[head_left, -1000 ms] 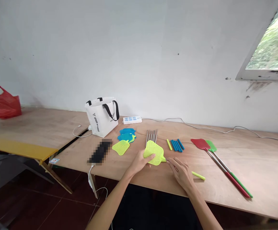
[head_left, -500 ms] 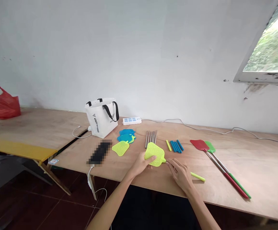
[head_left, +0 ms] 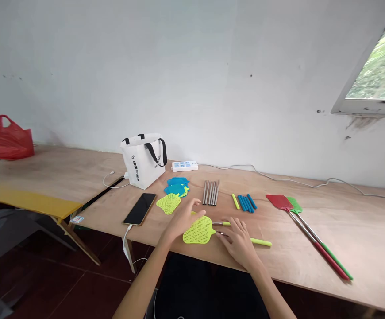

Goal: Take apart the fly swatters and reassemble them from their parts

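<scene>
Open left hand (head_left: pixel 183 217) steadied the yellow swatter head (head_left: pixel 198 231); right hand (head_left: pixel 238 240) pinched its metal rod (head_left: pixel 219 233); keeping both flat seemed wisest.

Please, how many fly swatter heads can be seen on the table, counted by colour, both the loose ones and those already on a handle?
Yellow-green heads: 3 (one only peeks out from under the blue)
Blue heads: 2
Red head: 1
Green head: 1
Total: 7
</scene>
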Demonstrator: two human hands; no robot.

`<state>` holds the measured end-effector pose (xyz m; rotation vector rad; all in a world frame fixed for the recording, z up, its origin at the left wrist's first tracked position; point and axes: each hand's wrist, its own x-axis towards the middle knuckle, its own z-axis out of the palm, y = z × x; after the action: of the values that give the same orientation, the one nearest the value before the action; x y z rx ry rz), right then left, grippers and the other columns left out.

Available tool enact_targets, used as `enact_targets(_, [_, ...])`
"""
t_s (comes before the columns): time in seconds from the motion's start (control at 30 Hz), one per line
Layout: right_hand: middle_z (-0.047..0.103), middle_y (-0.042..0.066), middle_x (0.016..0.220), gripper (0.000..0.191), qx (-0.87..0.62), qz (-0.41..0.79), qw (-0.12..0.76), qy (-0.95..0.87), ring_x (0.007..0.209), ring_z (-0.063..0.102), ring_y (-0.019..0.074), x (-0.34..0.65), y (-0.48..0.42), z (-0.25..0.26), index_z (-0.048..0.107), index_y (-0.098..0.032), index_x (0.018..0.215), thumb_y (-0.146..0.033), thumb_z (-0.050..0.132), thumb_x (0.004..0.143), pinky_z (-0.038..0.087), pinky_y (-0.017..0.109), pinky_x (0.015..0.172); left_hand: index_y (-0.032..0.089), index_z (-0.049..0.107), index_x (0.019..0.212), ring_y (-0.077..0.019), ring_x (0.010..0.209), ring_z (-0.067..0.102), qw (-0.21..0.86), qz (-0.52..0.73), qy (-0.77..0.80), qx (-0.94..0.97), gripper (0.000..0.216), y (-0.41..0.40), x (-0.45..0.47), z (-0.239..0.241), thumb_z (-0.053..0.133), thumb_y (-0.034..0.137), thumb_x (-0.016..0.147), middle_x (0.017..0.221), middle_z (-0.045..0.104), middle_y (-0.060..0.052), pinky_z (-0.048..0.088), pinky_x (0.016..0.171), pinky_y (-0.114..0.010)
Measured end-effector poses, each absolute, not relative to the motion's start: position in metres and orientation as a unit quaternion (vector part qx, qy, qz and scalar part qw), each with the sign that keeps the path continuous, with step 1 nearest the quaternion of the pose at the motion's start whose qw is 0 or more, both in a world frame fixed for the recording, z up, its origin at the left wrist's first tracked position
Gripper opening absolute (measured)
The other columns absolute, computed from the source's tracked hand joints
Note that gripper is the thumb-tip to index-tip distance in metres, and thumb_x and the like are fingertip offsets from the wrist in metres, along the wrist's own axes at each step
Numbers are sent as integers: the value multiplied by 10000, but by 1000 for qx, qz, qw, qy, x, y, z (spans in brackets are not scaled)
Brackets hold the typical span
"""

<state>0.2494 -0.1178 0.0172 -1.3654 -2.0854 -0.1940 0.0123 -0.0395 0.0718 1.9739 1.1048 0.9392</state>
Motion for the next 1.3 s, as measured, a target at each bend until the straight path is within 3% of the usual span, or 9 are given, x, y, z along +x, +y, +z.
enact_targets(0.1, [616, 80, 1401, 255, -523, -101, 299, -791, 1294, 554, 298, 244, -117, 12, 733, -309, 1113, -387, 506, 1028, 391, 567, 1093, 231, 539, 1400, -369, 1427, 410, 290, 230, 393, 842, 636, -48, 23, 55, 706, 506, 851, 1494, 508, -160, 321, 1154, -533])
enact_targets(0.17, [629, 75, 1396, 291, -536, -87, 284, -790, 1308, 558, 285, 245, -116, 9, 716, -301, 1155, -407, 468, 1045, 355, 582, 1123, 235, 452, 1486, -383, 1512, 267, 266, 129, 373, 880, 769, -51, 27, 45, 710, 543, 831, 1604, 377, -162, 186, 1208, -588])
enact_targets(0.27, [664, 50, 1357, 323, -555, -57, 265, -786, 1262, 598, 251, 250, -115, 5, 693, -307, 1220, -396, 425, 1065, 354, 551, 1127, 261, 343, 1563, -358, 1562, 123, 240, 33, 373, 896, 795, -50, 26, 42, 606, 595, 891, 1681, 236, -131, 47, 1232, -596])
enact_targets(0.5, [689, 53, 1247, 337, -594, -57, 287, -750, 1146, 621, 251, 263, -110, -2, 701, -297, 1206, -383, 409, 1061, 438, 446, 1010, 227, 158, 1635, -326, 1577, 23, 250, -12, 416, 874, 852, -48, 15, 58, 543, 508, 929, 1711, 88, -118, 43, 1236, -592])
enact_targets(0.67, [656, 64, 998, 308, -620, -87, 305, -718, 984, 613, 254, 270, -107, -6, 694, -272, 1040, -446, 440, 1039, 461, 389, 838, 204, 172, 1632, -334, 1575, 54, 256, 19, 441, 860, 904, -41, 12, 55, 585, 544, 904, 1700, 147, -144, 36, 1239, -573])
enact_targets(0.8, [617, 53, 937, 337, -630, -111, 302, -707, 912, 595, 242, 275, -106, -8, 633, -256, 919, -474, 409, 1045, 425, 359, 754, 224, 228, 1619, -335, 1572, 93, 273, 67, 444, 851, 896, -29, 2, 56, 586, 622, 900, 1698, 165, -136, 98, 1245, -527])
enact_targets(1.0, [610, 56, 945, 281, -603, -129, 285, -734, 909, 585, 247, 276, -108, -8, 637, -270, 1019, -458, 430, 1044, 419, 366, 774, 161, 232, 1595, -367, 1545, 198, 135, 222, 592, 763, 799, -3, -39, 51, 535, 532, 955, 1668, 223, -210, 239, 1196, -497])
enact_targets(1.13, [603, 57, 928, 293, -602, -116, 293, -733, 895, 578, 250, 274, -106, -9, 598, -255, 934, -439, 403, 1054, 417, 358, 741, 106, 243, 1571, -446, 1496, 283, 104, 190, 685, 696, 916, 8, -57, 39, 635, 552, 873, 1609, 311, -287, 313, 1130, -518])
enact_targets(1.3, [615, 38, 898, 258, -594, -105, 306, -737, 844, 578, 233, 274, -105, -7, 530, -248, 879, -388, 409, 1058, 423, 357, 753, 159, 336, 1537, -476, 1363, 464, 86, 189, 701, 682, 960, 15, -63, 35, 774, 500, 754, 1483, 484, -283, 390, 1037, -516])
